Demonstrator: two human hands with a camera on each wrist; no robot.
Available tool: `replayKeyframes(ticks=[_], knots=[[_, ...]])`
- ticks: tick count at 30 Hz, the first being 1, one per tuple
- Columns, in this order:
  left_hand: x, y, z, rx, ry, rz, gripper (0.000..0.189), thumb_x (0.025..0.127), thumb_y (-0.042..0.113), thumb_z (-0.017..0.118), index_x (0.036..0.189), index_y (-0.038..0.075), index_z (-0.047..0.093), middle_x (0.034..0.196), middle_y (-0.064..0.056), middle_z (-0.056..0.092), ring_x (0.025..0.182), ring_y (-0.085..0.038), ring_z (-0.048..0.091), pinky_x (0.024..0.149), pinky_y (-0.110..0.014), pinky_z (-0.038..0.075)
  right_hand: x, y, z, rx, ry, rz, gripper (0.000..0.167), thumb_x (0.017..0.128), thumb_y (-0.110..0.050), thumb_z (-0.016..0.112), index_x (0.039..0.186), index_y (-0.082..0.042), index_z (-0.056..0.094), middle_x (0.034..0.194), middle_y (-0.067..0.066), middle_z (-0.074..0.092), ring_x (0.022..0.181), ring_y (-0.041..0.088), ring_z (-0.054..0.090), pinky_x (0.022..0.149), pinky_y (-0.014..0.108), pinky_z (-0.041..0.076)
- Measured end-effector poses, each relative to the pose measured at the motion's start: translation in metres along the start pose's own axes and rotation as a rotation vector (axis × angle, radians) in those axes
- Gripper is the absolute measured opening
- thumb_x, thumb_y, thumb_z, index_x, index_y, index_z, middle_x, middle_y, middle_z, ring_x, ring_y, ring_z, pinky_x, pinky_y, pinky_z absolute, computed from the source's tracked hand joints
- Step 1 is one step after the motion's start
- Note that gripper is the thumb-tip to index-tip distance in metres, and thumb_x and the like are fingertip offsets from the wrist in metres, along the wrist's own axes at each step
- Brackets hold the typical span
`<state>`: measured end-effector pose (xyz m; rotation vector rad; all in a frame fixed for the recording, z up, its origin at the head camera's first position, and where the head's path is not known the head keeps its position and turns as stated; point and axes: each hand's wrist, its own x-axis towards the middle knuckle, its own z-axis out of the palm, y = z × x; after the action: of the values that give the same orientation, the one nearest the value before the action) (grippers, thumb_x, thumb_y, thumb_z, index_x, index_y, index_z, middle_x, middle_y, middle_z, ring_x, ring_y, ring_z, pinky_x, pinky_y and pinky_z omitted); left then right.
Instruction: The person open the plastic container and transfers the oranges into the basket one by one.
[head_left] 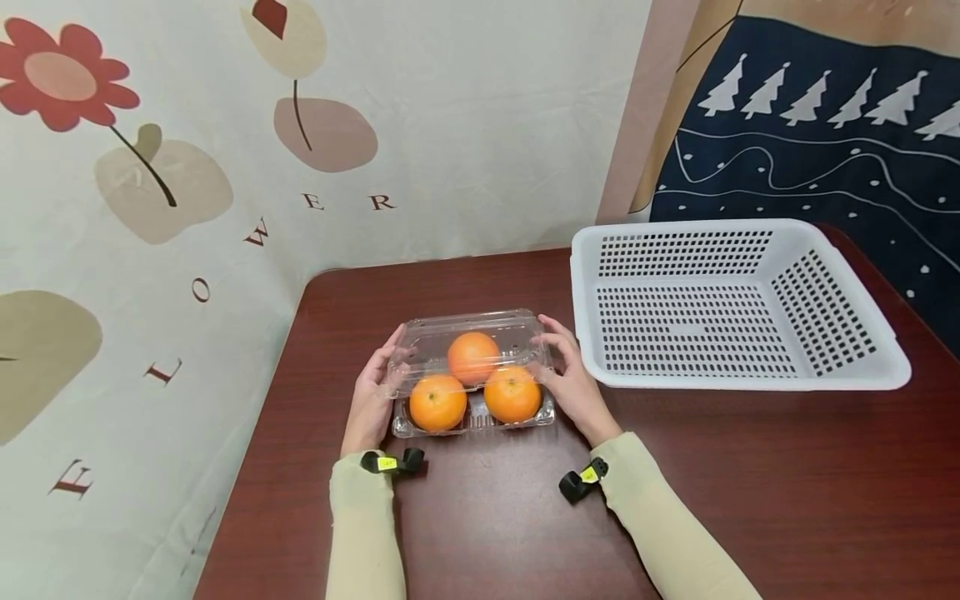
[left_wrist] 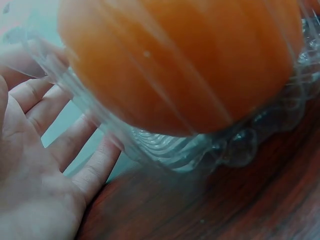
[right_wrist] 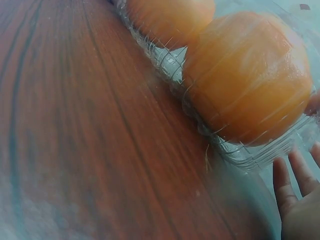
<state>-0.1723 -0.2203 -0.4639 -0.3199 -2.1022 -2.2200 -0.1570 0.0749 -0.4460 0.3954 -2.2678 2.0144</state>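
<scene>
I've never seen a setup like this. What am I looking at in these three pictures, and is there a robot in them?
There is no robot: these are a person's own bare hands. The wide picture comes from a camera worn on the head, looking forward and down. The two close-ups come from cameras on the wrists, one showing the left hand, the other the right hand. On the reddish-brown table sits a clear plastic container with three oranges in it. A white basket with many small holes stands to the right. The hands flank the container, their fingers seeming to touch its sides; neither holds an orange directly.
</scene>
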Motion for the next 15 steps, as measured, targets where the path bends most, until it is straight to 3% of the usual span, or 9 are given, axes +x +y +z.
replayKeyframes(ticks=[5, 15], knots=[[-0.0005, -0.0008, -0.0004, 0.013, -0.012, -0.004, 0.025, 0.089, -0.001, 0.049, 0.111, -0.011, 0.045, 0.141, 0.003, 0.033, 0.125, -0.021, 0.036, 0.104, -0.046, 0.022, -0.0006, -0.0002, -0.0004, -0.002, -0.006, -0.003, 0.027, 0.084, -0.014, 0.061, 0.109, -0.006, 0.053, 0.144, 0.002, 0.024, 0.128, 0.023, 0.027, 0.094, 0.048, 0.032], [0.0005, -0.0019, -0.0016, 0.024, 0.008, -0.02, 0.034, 0.087, 0.009, 0.057, 0.117, -0.004, 0.049, 0.139, 0.003, 0.036, 0.124, -0.019, 0.036, 0.096, -0.027, 0.036, 0.0024, 0.0017, -0.001, 0.028, -0.032, -0.039, 0.034, 0.084, -0.006, 0.059, 0.117, 0.001, 0.054, 0.147, 0.0, 0.017, 0.134, 0.015, 0.012, 0.105, 0.048, 0.015]])
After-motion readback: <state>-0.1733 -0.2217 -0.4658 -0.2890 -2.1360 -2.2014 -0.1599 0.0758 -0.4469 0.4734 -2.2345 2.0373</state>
